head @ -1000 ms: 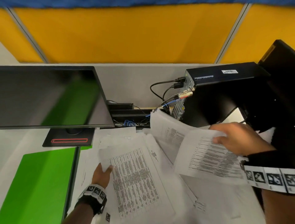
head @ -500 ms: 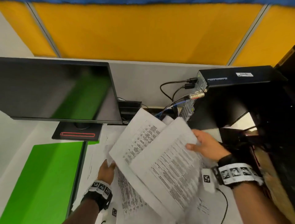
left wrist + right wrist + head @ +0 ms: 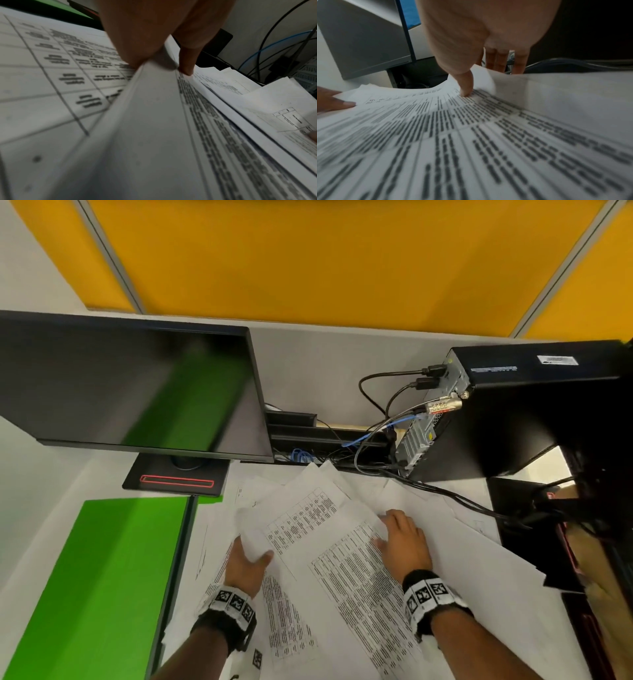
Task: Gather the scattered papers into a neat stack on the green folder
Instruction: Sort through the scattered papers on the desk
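Left hand (image 3: 247, 568) pinches the near corner of a few white printed paper sheets (image 3: 301, 518), thumb on top and fingers curled under; the left wrist view shows the sheets fanning out of that pinch. Right hand (image 3: 402, 542) grips the opposite edge of the same loose bundle, its thumb (image 3: 467, 86) pressing down on the printed face while the other fingers reach behind the curled edge. Between the two hands the top sheets overlap at different angles, so they are gathered but not squared.

Beneath and around both hands, more white printed sheets (image 3: 479, 563) lie spread across the pale bench (image 3: 41, 474), some running under the black cables (image 3: 455, 494) towards the black computer case (image 3: 534, 412).

From the left hand, the flat bright green folder (image 3: 99, 577) lies to the left, just beyond the edge of the paper pile, with no sheet resting on its visible face. Its long axis runs away from the person, towards the black monitor (image 3: 130, 385) and its stand. The left hand is clearly the nearer one to it; the right hand is on the far side of the bundle.

Judging by this, the coming move is a sideways carry to the left, and the sheets probably need squaring and turning lengthwise to match the folder.
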`<state>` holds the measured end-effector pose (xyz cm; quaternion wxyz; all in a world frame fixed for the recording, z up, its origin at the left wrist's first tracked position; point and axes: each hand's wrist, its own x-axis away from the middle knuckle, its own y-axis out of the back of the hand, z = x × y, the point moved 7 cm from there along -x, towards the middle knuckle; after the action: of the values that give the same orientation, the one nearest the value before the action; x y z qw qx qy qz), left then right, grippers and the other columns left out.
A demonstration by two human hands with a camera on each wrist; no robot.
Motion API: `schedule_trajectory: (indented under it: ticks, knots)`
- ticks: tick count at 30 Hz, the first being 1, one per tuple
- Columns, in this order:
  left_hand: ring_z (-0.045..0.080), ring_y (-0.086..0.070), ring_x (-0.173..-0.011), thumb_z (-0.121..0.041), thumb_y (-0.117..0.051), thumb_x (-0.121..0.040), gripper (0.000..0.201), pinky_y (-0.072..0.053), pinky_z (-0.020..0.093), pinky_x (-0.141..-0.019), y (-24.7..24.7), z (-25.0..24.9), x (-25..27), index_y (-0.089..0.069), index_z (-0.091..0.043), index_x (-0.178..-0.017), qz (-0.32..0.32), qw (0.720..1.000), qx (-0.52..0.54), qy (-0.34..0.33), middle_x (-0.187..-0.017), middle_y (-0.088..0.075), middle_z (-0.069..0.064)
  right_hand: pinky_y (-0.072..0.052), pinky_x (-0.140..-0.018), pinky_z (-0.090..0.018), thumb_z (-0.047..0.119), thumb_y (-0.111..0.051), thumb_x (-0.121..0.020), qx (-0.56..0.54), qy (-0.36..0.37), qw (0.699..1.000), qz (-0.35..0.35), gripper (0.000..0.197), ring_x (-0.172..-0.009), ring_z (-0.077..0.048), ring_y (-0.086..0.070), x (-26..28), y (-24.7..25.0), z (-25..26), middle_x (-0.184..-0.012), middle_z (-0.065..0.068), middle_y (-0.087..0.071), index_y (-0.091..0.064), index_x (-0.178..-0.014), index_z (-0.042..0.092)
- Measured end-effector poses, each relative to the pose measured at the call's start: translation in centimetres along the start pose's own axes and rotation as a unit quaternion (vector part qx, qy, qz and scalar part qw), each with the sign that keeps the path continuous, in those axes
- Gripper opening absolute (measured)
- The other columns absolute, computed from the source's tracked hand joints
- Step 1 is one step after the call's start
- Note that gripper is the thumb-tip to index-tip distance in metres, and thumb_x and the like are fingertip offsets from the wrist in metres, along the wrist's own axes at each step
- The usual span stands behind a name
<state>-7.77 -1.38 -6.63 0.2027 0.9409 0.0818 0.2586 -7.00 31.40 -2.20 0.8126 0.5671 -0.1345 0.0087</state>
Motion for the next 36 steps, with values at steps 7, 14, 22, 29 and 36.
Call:
schedule_trajectory:
  ticks: [7,14,22,29,36]
  knots:
    - [0.031,-0.054,-0.117,-0.013,-0.075,-0.077,0.063,-0.046,0.047,-0.099,0.0,0.3,-0.2,-0.046,-0.011,-0.133,0.008,1.000,0.014,-0.005,-0.127,-0.058,0.008,-0.046,-0.086,-0.031,0.018,-0.049,-0.098,-0.181,-0.117,0.976,0.012,0.025,-0.102,-0.025,-0.061,-1.8,2.1,0.9,-0.100,0.000,-0.064,-0.057,-0.122,0.020]
    - [0.029,-0.054,-0.116,-0.016,-0.063,-0.087,0.048,-0.045,0.043,-0.098,-0.1,-0.1,-0.3,-0.047,-0.011,-0.132,0.022,0.999,0.019,-0.026,-0.123,-0.059,0.007,-0.042,-0.082,-0.024,0.009,-0.050,-0.098,-0.295,-0.064,0.953,0.020,0.031,-0.101,-0.017,-0.061,-7.2,1.8,4.5,-0.105,0.001,-0.065,-0.058,-0.125,0.020]
    - [0.022,-0.053,-0.107,-0.016,-0.055,-0.093,0.043,-0.041,0.035,-0.092,-0.1,0.0,-0.2,-0.045,-0.008,-0.133,0.018,0.999,0.002,-0.037,-0.121,-0.059,0.008,-0.036,-0.107,-0.045,0.048,-0.051,-0.093,-0.053,-0.072,0.990,0.113,0.078,-0.134,-0.027,-0.031,-7.1,-2.7,5.6,-0.146,-0.007,-0.031,-0.013,-0.151,0.014]
    - [0.026,-0.050,-0.115,-0.020,-0.044,-0.098,0.040,-0.038,0.037,-0.098,-0.1,-0.3,-0.1,-0.042,-0.008,-0.136,0.018,0.999,-0.025,-0.020,-0.118,-0.053,0.001,-0.037,-0.111,-0.038,0.020,-0.060,-0.092,-0.241,-0.092,0.957,0.134,0.081,-0.133,-0.028,-0.042,-5.6,-4.5,6.2,-0.151,-0.009,-0.034,-0.008,-0.154,0.020]
    - [0.025,-0.051,-0.101,-0.019,-0.033,-0.101,0.033,-0.036,0.030,-0.086,0.0,-0.3,0.3,-0.045,-0.006,-0.129,0.003,1.000,-0.019,-0.002,-0.107,-0.053,0.004,-0.042,-0.103,-0.040,0.010,-0.050,-0.092,-0.146,-0.103,0.983,0.044,0.063,-0.124,-0.027,-0.047,-5.2,-1.5,2.1,-0.138,-0.009,-0.050,-0.024,-0.149,0.020]
